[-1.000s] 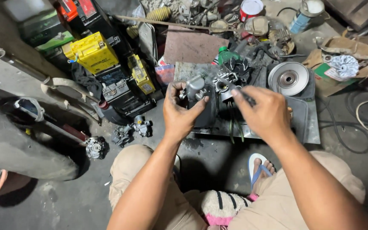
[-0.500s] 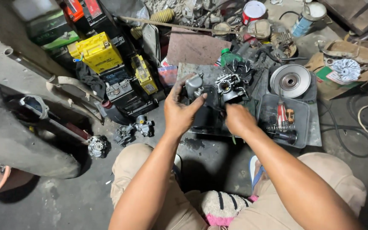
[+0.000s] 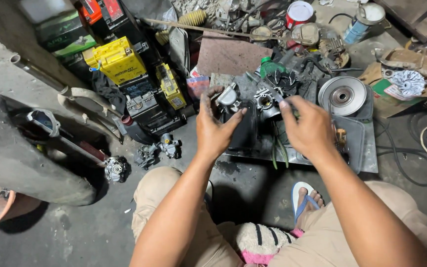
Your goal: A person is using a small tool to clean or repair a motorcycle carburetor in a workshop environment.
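I squat over a greasy metal tray (image 3: 366, 163) on the floor. My left hand (image 3: 214, 124) grips a small silver carburetor (image 3: 229, 97) at the tray's left end. My right hand (image 3: 308, 127) pinches a thin tool whose dark shaft (image 3: 265, 85) slants up to the left, with its tip over the carburetor's round opening (image 3: 263, 100). A black plastic dish (image 3: 245, 131) lies under the part, partly hidden by my left hand.
A round metal pulley disc (image 3: 343, 95) lies at the tray's far right. Yellow batteries (image 3: 119, 62) stand back left. Two loose carburetors (image 3: 156, 151) lie on the floor left. A brown board (image 3: 231, 55), cans (image 3: 298, 12) and cables (image 3: 423, 148) crowd the back and right.
My right hand pulled back to the middle of the tray, then moved right and up with the thin tool. My left hand stayed on the carburetor.
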